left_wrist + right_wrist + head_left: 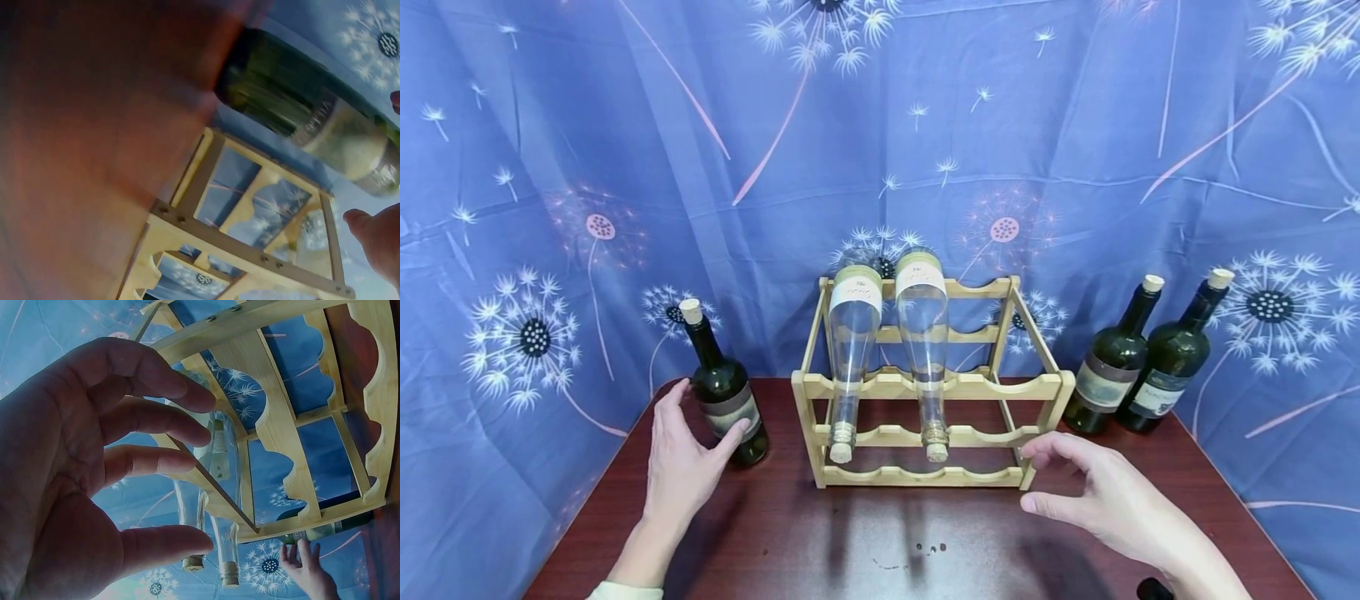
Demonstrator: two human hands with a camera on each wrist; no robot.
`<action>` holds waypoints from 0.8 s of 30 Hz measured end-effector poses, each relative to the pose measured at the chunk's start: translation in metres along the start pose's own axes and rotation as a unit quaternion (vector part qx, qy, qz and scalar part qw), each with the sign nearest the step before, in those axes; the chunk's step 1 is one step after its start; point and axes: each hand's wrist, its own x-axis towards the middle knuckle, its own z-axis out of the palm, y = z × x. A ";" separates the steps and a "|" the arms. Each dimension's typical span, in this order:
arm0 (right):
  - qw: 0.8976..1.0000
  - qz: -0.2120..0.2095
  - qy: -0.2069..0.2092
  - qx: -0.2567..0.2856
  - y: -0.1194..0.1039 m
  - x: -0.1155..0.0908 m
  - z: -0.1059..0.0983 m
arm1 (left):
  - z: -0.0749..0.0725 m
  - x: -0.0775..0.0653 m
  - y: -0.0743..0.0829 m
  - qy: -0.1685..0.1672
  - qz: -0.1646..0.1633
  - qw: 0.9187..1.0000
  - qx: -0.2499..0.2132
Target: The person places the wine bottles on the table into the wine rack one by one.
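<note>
On the left of the head view, a dark green corked wine bottle (727,400) stands upright on the table. My left hand (685,467) is spread beside it, fingers at its left side and thumb in front of its label. The left wrist view has a gap between the thumb (375,240) and that bottle (281,87). A wooden wine rack (925,386) holds two clear corked bottles, the left one (853,333) and the right one (924,325), lying necks forward on its top tier. At the rack's right front corner my right hand (1105,492) hovers with parted, bent fingers, holding nothing.
Two more dark green corked bottles, one nearer (1105,375) and one farther right (1168,367), stand to the right of the rack. The brown table (790,533) meets a blue dandelion-print cloth (925,125) behind. Small dark spots mark the table in front.
</note>
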 end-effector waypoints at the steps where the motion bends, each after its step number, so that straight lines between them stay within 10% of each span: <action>1: 1.000 0.002 -0.001 0.001 0.000 0.000 0.000 | 0.002 -0.001 -0.002 -0.007 -0.013 1.000 -0.004; 24: 1.000 -0.012 -0.002 0.001 -0.001 0.000 0.000 | 0.020 0.011 -0.013 -0.067 -0.112 0.991 -0.036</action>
